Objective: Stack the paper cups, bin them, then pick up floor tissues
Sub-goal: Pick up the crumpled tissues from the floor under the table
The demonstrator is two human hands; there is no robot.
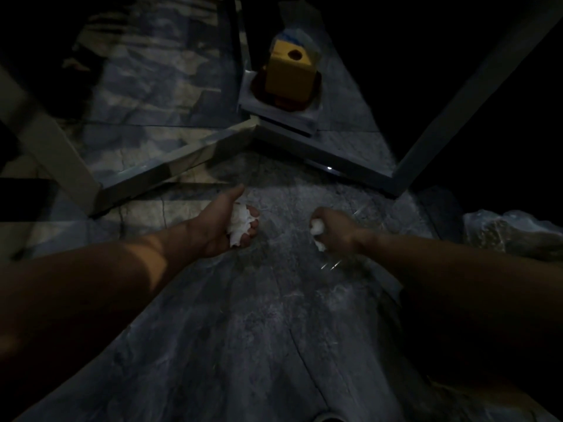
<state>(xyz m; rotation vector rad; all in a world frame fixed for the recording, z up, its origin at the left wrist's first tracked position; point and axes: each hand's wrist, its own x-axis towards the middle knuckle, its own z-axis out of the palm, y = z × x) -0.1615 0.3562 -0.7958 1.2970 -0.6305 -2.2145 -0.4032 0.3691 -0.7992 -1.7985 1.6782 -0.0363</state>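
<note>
Low over the dim marble floor (274, 315), I am holding one crumpled tissue (240, 222) in my left hand (224, 223), fingers (251, 222) curled loosely about it, and another wad (317, 228) in my tightly fisted right hand (333, 228), with no bin visible from here and a yellow box (289, 71) standing well ahead.

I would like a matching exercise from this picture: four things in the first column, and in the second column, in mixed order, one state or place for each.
Column 1
1. left hand
2. right hand
3. yellow box
4. clear plastic bag

Column 2
A. stands far ahead, with a round hole in its top
B. closed in a fist around a small white tissue
C. lies crumpled at the right edge of the view
D. palm turned up, thumb out, holding a larger crumpled tissue

Pairs: 1-D, 2-B, 3-A, 4-C
</note>
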